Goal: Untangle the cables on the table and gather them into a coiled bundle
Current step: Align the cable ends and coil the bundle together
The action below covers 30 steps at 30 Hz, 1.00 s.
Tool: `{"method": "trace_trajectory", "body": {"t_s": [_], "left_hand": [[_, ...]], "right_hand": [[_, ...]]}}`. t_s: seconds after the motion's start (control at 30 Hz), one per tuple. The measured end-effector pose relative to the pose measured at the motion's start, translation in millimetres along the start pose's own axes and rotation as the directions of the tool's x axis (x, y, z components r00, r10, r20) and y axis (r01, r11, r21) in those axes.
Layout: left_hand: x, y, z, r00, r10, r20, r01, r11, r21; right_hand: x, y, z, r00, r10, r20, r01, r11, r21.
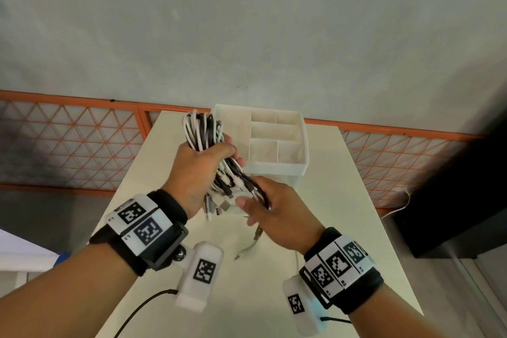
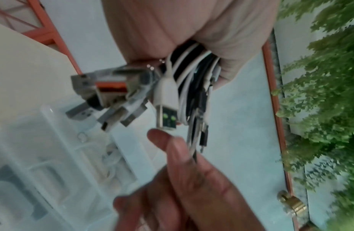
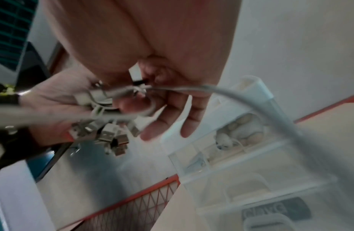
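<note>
My left hand (image 1: pixel 211 159) is held above the table and grips a bundle of black and white cables (image 1: pixel 203 129), with their loops standing above the fist. Several USB plugs (image 1: pixel 216 206) hang below it; they show close up in the left wrist view as USB plugs (image 2: pixel 112 93). My right hand (image 1: pixel 260 206) is just under the left and pinches a few black and white strands (image 2: pixel 192 145) between thumb and forefinger. Its other fingers (image 3: pixel 168 117) are stretched out. One loose cable end (image 1: pixel 247 247) dangles toward the tabletop.
A white organizer box (image 1: pixel 301 164) with several compartments stands on clear drawers at the far side of the cream table (image 1: pixel 343 228). Behind it run an orange lattice rail (image 1: pixel 82 145) and a grey wall. A dark object (image 1: pixel 466 200) stands right of the table.
</note>
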State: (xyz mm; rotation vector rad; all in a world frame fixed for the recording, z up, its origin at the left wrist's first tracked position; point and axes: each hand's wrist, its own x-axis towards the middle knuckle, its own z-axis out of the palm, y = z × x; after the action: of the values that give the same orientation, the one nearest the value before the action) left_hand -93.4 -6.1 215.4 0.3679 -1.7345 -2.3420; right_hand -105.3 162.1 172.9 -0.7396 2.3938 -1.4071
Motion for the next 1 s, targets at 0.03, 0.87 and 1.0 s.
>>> {"method": "trace_trajectory", "body": {"t_s": [0.03,0.87,1.0], "left_hand": [[2.0,1.9,-3.4,1.0,-0.009,0.0,0.009,1.0,-0.026],[-17.2,-26.0,8.3,0.925,-0.192,0.328,-0.012,0.848,0.53],[-14.5,-28.0,8.1,0.946,-0.151,0.287,-0.034,0.835,0.55]], "right_hand": [[0.2,3.1,-1.5,0.999,0.015,-0.038,-0.013,0.997,0.073],[6.9,-16.3,-18.9,0.994,0.059,-0.094,-0.067,0.994,-0.081],[7.6,-18.5,-15.9,0.992,0.07,-0.107,-0.069,0.997,0.019]]}}
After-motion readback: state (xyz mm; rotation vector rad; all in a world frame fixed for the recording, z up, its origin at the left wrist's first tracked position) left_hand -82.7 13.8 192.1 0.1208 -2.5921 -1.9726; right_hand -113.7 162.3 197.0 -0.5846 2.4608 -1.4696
